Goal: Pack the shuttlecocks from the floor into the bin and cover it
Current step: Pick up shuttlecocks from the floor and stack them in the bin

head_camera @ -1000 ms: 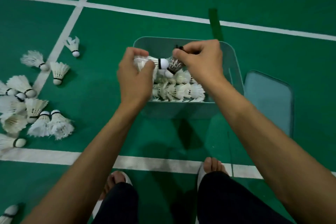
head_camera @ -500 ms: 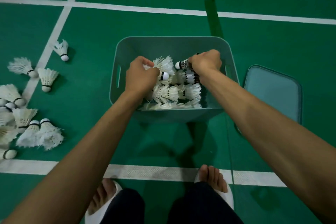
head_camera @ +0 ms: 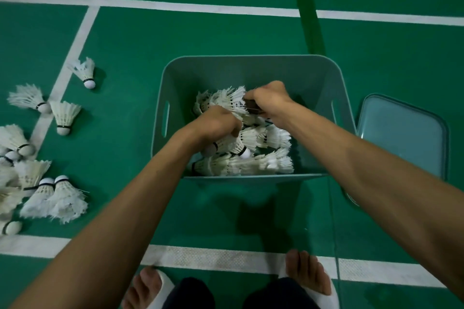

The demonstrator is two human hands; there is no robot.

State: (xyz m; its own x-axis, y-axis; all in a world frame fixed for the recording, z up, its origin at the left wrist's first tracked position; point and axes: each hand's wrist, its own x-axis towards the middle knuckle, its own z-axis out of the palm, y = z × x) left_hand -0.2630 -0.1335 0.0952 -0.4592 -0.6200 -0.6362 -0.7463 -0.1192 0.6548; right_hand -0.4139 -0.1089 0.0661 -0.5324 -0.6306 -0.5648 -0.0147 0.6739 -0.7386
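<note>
The left hand [head_camera: 216, 123] and right hand [head_camera: 270, 102] now sit lower in the bin [head_camera: 226, 68], the left gripping white shuttlecocks [head_camera: 224, 144], the right pinching a dark shuttlecock [head_camera: 251, 107].

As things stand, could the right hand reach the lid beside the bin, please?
Probably yes: the lid lies uncovered on the floor right of the bin, on the right hand's side. That hand is down in the bin gripping a dark shuttlecock, so it must clear the wall.

we lose left hand [head_camera: 216, 120] fingertips under shuttlecocks [head_camera: 253, 138] | dark thing [head_camera: 251, 106] in right hand [head_camera: 270, 100] too blurred to name | floor pile [head_camera: 32, 175] cut at left edge
</note>
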